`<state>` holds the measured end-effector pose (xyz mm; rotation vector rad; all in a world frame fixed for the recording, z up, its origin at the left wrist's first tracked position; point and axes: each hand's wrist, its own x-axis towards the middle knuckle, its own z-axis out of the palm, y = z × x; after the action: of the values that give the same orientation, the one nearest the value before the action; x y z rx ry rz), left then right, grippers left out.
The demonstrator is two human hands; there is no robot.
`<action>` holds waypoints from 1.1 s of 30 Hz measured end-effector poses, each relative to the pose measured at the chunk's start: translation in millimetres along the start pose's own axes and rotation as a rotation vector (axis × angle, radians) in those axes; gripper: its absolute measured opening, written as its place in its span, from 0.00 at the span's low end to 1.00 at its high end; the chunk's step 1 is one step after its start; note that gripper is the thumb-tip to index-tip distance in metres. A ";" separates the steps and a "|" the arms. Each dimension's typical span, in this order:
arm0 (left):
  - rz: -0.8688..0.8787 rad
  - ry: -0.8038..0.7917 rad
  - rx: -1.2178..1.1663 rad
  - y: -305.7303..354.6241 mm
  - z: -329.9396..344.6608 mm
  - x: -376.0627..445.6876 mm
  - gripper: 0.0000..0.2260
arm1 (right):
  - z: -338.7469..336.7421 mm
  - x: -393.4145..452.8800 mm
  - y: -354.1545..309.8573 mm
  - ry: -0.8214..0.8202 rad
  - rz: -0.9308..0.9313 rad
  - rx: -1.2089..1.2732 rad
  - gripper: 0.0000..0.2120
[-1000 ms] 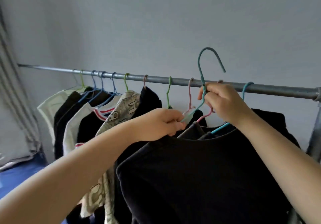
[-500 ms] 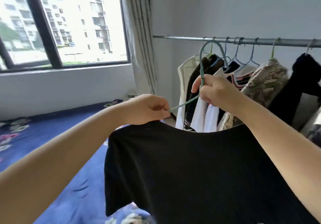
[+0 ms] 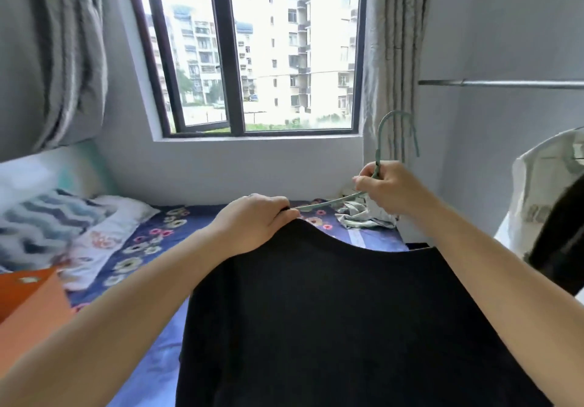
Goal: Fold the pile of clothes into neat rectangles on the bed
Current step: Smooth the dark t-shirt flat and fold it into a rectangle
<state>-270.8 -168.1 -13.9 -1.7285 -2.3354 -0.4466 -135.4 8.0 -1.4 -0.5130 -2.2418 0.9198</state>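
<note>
Above the bed (image 3: 151,353), a black shirt (image 3: 331,327) is held up on a green hanger (image 3: 377,166). Its shoulder is gripped by the left hand (image 3: 256,223), while the hanger's neck is pinched by the right hand (image 3: 392,190). An orange box (image 3: 28,308) is seen at the left, its contents hidden.

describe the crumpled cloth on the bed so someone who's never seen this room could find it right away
Start at the window, then drop to the far right corner of the floral bed under the right curtain. The crumpled cloth lies there: pale, bunched, unlike the black shirt being held.
</note>
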 end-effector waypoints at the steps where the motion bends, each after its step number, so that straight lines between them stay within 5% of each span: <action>1: -0.017 -0.008 -0.012 -16.5 1.6 12.7 0.17 | 10.7 21.7 4.4 -0.027 -0.001 0.017 0.13; 10: -0.045 -0.056 -0.025 -133.6 34.9 75.5 0.16 | 86.4 119.9 51.3 -0.500 0.201 0.294 0.16; 19: -0.084 0.040 -0.089 -217.4 33.2 114.6 0.13 | 148.4 173.4 47.3 -0.168 0.259 0.377 0.13; 22: -0.088 0.078 -0.109 -233.4 25.7 126.9 0.13 | 156.8 181.4 38.4 -0.049 0.126 -0.242 0.13; 24: -0.068 0.078 -0.100 -242.4 22.6 130.6 0.13 | 163.4 177.4 41.2 0.186 -0.051 -0.715 0.17; 27: -0.048 0.093 -0.070 -250.4 21.6 131.4 0.13 | 170.8 165.3 44.3 0.564 -0.446 -0.787 0.15; 30: -0.005 0.120 -0.028 -247.7 21.8 131.2 0.13 | 179.6 168.1 48.7 0.469 -0.753 -0.766 0.09; 33: 0.030 0.139 -0.027 -241.4 21.8 134.4 0.13 | 193.8 179.2 53.5 0.150 -0.792 -0.830 0.14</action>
<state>-540.7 -105.3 -18.2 -1.6843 -2.2136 -0.5756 -391.8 53.7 -69.7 0.0084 -2.3000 -0.4523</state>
